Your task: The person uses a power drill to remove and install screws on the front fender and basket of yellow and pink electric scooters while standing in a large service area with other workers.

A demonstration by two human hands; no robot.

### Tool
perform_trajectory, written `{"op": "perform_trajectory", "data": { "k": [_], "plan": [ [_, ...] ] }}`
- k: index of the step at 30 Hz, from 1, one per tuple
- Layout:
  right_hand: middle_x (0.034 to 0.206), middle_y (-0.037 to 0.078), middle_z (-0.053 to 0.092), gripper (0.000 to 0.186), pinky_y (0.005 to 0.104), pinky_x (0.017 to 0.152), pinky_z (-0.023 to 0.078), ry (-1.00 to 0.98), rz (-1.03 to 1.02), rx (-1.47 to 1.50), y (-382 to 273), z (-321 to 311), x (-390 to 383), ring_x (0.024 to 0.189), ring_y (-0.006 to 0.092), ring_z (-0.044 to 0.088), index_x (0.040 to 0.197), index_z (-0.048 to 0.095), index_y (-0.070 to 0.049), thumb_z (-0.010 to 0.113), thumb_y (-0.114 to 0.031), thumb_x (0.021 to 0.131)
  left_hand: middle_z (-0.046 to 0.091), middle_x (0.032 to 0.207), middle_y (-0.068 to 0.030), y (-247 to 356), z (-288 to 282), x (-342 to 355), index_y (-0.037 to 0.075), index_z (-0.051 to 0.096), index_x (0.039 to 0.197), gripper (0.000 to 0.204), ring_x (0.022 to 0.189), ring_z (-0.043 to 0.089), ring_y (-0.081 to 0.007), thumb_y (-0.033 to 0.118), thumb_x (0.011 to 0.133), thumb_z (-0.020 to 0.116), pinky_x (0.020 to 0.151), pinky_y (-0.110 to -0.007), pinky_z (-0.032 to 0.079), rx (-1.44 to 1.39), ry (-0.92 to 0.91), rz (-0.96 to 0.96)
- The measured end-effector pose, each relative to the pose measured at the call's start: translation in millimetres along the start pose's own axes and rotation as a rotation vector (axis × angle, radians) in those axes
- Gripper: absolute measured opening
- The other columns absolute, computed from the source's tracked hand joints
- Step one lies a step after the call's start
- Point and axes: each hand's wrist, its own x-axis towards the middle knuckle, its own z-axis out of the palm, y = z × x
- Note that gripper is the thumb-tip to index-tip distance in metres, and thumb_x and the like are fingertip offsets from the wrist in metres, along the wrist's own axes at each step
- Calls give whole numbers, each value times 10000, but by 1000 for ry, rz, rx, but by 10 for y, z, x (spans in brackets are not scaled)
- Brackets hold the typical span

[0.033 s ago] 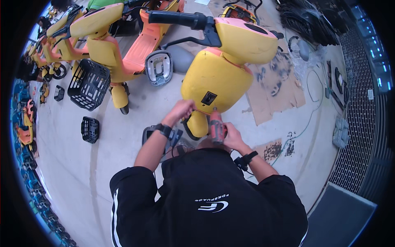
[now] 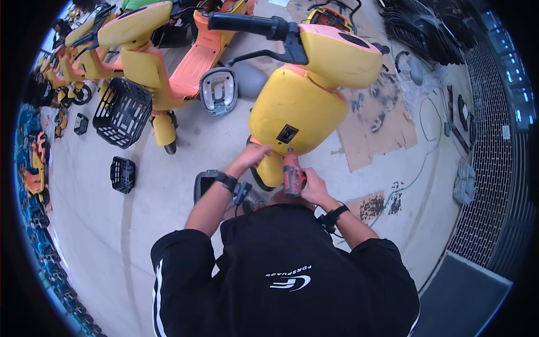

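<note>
A yellow scooter front panel (image 2: 297, 109) stands before me, with a small black rectangular fitting (image 2: 287, 133) low on its face. My right hand (image 2: 314, 185) is wrapped round a red and grey power drill (image 2: 293, 177). The drill's tip points up at the panel's lower edge, just below the black fitting; whether it touches a screw is too small to tell. Beside that edge, on the left, my left hand (image 2: 254, 155) has its fingers curled together near the panel. What they hold, if anything, cannot be made out. Under the panel sits the yellow front mudguard (image 2: 270, 170).
The scooter's handlebar grip (image 2: 244, 23) and brake lever (image 2: 255, 56) reach out above my left hand. More yellow scooters (image 2: 147, 70), black baskets (image 2: 122, 112) and a grey-rimmed part (image 2: 219, 91) stand left. Cardboard (image 2: 359, 151) and a thin hose (image 2: 418, 174) lie on the right.
The drill has shifted slightly left along the panel's lower edge. My left hand has moved slightly down. The whole view has shifted a little.
</note>
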Motion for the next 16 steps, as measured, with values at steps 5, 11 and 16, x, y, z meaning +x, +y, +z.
{"op": "perform_trajectory", "data": {
  "k": [5,11,16],
  "plan": [
    [1060,188,541,468,459,815,460,29,72,-21,-88,568,126,947,418,559,1153,491,-47,647,-144,722,642,733,-62,-617,537,-41,-50,681,884,665,615,583,-126,604,771,642,569,-257,473,16,32,-27],
    [1092,189,517,485,474,811,458,75,140,-53,-58,898,199,966,416,548,1162,473,-38,638,-114,712,674,766,-82,-878,555,125,-57,690,879,608,655,612,-126,536,746,703,627,-271,497,-16,192,41],
    [1143,195,508,533,468,819,473,82,143,-79,-22,967,203,995,406,558,1193,462,-42,672,-123,710,682,765,-109,-907,528,122,-44,699,873,594,666,632,-139,533,734,709,643,-291,506,84,252,59]
  ]
}}
